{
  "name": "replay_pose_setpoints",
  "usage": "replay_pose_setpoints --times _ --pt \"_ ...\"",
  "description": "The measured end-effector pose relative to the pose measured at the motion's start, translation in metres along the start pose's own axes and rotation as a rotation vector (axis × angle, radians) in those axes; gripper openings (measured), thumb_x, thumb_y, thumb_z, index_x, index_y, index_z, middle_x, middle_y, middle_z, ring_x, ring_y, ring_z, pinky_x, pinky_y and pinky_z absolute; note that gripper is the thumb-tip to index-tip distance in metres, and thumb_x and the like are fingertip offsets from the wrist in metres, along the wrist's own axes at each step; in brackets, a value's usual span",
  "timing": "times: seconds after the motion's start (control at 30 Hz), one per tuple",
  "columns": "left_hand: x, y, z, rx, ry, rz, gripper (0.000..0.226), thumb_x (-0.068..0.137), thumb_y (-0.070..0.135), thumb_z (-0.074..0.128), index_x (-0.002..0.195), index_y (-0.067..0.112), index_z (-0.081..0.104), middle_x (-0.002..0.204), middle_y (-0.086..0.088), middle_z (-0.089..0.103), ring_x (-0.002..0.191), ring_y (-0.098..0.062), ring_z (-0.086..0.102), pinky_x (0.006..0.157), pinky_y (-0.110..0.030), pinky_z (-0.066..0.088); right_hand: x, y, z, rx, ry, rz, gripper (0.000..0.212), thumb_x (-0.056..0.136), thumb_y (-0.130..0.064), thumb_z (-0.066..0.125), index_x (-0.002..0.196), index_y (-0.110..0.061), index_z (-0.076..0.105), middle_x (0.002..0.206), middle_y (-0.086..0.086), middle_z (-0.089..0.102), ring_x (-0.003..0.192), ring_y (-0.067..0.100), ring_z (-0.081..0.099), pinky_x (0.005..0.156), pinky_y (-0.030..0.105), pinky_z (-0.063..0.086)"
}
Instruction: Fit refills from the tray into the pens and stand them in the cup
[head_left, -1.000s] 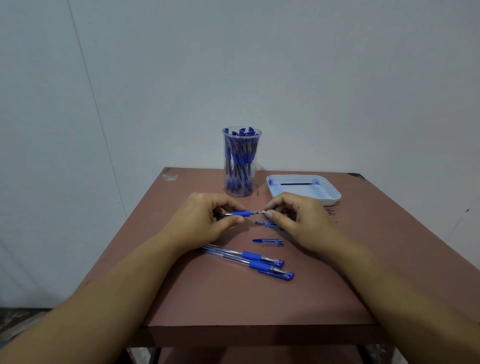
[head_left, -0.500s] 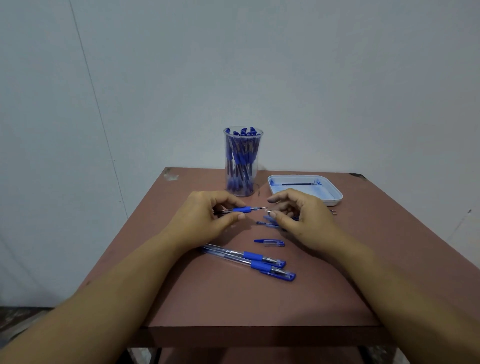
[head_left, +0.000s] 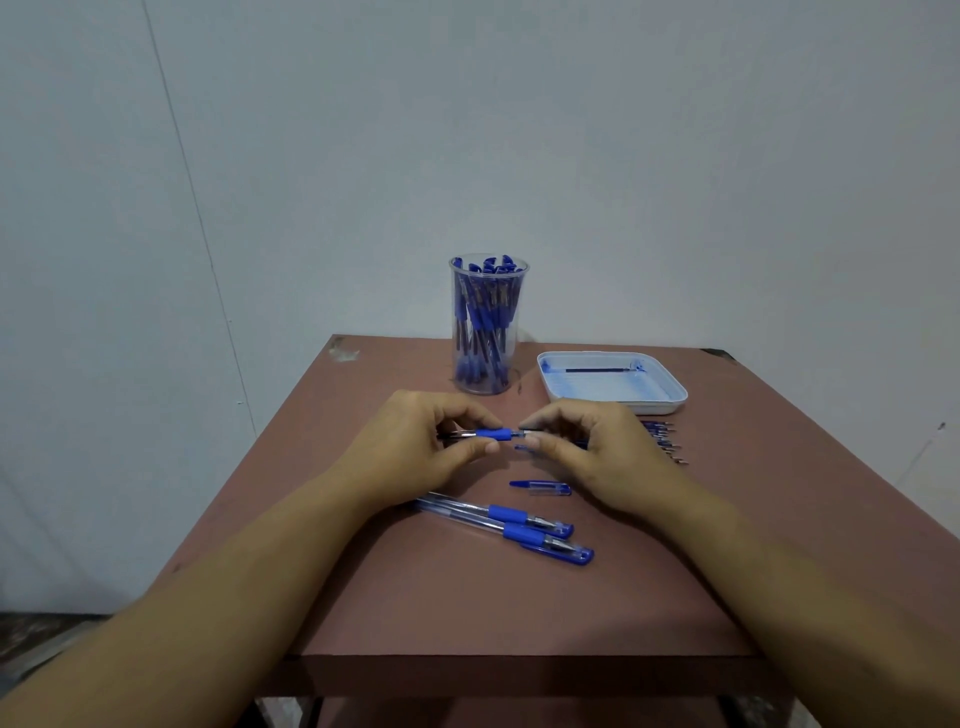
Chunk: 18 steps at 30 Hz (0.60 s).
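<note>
- A clear plastic pen with a blue rubber grip (head_left: 493, 434) is held level just above the middle of the table, its length running left to right between the two hands.
- The left hand (head_left: 410, 449) grips the pen's barrel. Its fingers curl over the top and its thumb presses up under the blue grip.
- The right hand (head_left: 602, 457) pinches the pen's tip end between thumb and curled fingers, so the two hands sit close together, almost meeting, with only the blue grip showing between them.
- A small blue bit shows just under the right thumb. I cannot tell what it is.
- A blue-and-clear pen cap (head_left: 540, 487) lies flat on the table just nearer than the right hand.
- Nearer still, two capped clear pens with blue grips (head_left: 501, 514) lie side by side, touching, slanted with their caps to the right.
- A row of thin refills or tips (head_left: 665, 441) lies beyond the right hand, partly hidden by it, just in front of the tray.
- The shallow, square, pale blue plastic tray (head_left: 618, 407) sits at the back right, with one dark thin refill (head_left: 597, 370) lying along its far side.
- A tall clear plastic cup (head_left: 485, 387) stands at the back, left of the tray and apart from it, packed with upright blue pens (head_left: 485, 317).
- All of this rests on a reddish-brown square table (head_left: 467, 597) set against a plain pale wall (head_left: 519, 156).
</note>
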<state>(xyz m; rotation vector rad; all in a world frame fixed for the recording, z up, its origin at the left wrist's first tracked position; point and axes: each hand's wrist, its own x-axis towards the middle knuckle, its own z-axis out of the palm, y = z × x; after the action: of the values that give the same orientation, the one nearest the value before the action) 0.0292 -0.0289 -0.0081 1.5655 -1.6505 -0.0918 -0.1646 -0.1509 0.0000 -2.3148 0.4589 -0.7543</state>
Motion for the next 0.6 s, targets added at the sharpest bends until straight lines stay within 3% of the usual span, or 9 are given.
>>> replay_pose_setpoints --times 0.1,0.17,0.23,0.33,0.47,0.53,0.6 --pt "-0.0005 0.0010 0.0014 -0.013 -0.003 0.009 0.015 0.082 0.032 0.078 0.095 0.038 0.074 0.079 0.011 0.073 0.070 -0.015 0.066 0.068 -0.038 0.055 -0.0002 -0.0017 -0.0004 -0.073 -0.026 0.003 0.027 0.091 -0.045 0.055 0.089 -0.026 0.073 0.071 -0.012 0.069 0.065 0.002 0.062 0.063 0.019 0.048" --pt "0.0000 0.0013 0.0019 -0.019 0.009 0.010 0.015 0.082 0.032 0.078 0.095 0.038 0.074 0.079 0.011 0.073 0.070 -0.015 0.065 0.067 -0.037 0.055 -0.0008 -0.0035 -0.0010 -0.077 -0.027 -0.016 0.030 0.088 -0.051 0.051 0.096 -0.028 0.069 0.075 -0.008 0.068 0.066 0.002 0.061 0.062 0.018 0.047" --pt "0.0007 0.0014 0.0017 -0.021 0.022 0.008 0.014 0.082 0.031 0.078 0.094 0.037 0.074 0.079 0.011 0.073 0.069 -0.016 0.065 0.067 -0.037 0.054 -0.0017 -0.0035 -0.0016 -0.046 0.019 -0.051 0.023 0.086 -0.043 0.063 0.105 -0.031 0.063 0.085 -0.009 0.065 0.070 0.001 0.058 0.066 0.011 0.045" --pt "0.0001 0.0021 0.0015 -0.019 0.023 0.007 0.016 0.082 0.029 0.079 0.094 0.038 0.074 0.078 0.012 0.072 0.068 -0.016 0.065 0.068 -0.037 0.054 -0.0001 -0.0023 -0.0010 -0.145 0.040 -0.121 0.012 0.088 -0.031 0.069 0.097 -0.023 0.067 0.082 -0.011 0.064 0.073 0.006 0.057 0.066 0.012 0.044" --pt "-0.0001 0.0028 0.0019 -0.025 0.012 0.011 0.016 0.082 0.029 0.078 0.096 0.036 0.075 0.080 0.013 0.073 0.070 -0.015 0.066 0.069 -0.036 0.055 0.0004 -0.0028 -0.0020 -0.199 0.004 -0.111 0.040 0.091 -0.051 0.049 0.090 -0.016 0.070 0.077 -0.007 0.064 0.073 0.008 0.058 0.064 0.020 0.045" --pt "0.0006 0.0030 0.0017 -0.017 0.011 0.023 0.016 0.082 0.030 0.078 0.096 0.037 0.074 0.081 0.013 0.073 0.070 -0.016 0.066 0.068 -0.036 0.054 -0.0012 -0.0043 -0.0020 -0.166 0.017 -0.121 0.030 0.088 -0.046 0.060 0.105 -0.022 0.067 0.085 -0.013 0.063 0.078 0.004 0.059 0.069 0.012 0.045" --pt "0.0005 0.0035 0.0015 -0.015 0.007 0.024 0.016 0.082 0.030 0.078 0.096 0.038 0.074 0.081 0.013 0.073 0.070 -0.015 0.066 0.068 -0.036 0.054 -0.0012 -0.0047 -0.0009 -0.199 0.030 -0.161 0.018 0.087 -0.032 0.070 0.101 -0.020 0.066 0.084 -0.016 0.061 0.078 0.001 0.058 0.070 0.010 0.043"
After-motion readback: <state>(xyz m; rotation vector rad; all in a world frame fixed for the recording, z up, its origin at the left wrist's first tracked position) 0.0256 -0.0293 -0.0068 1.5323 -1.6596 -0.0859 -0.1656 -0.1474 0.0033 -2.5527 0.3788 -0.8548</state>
